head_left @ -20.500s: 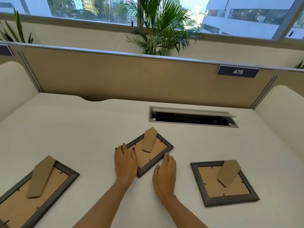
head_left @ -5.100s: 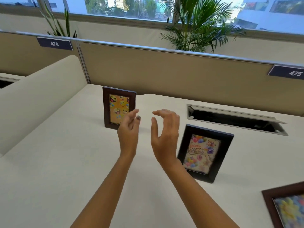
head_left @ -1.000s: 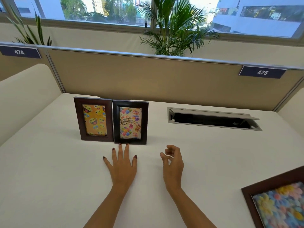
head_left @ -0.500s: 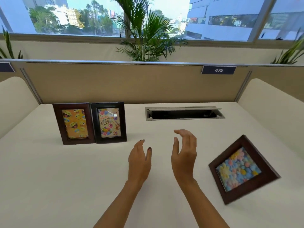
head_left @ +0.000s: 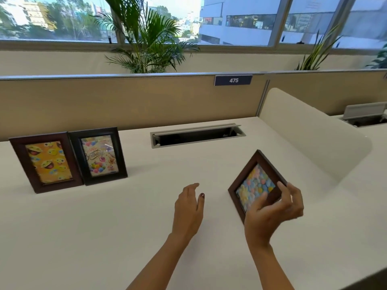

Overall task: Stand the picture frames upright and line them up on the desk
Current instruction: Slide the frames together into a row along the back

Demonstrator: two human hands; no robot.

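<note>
Two picture frames stand upright side by side at the desk's back left: a brown emoji frame and a black birthday frame, edges touching. A third, the brown flower frame, sits tilted on a corner at the right, picture facing me. My right hand wraps its near lower corner, thumb across the front and fingers on the right edge. My left hand hovers over the white desk to the left of that frame, fingers apart and holding nothing.
An open cable hatch is set into the desk behind the flower frame. A tan partition with a 475 label closes the back. A curved cream divider bounds the right side.
My right hand has moved right and closed around the flower frame's lower corner. My left hand followed to the right. The two standing frames have not moved.
</note>
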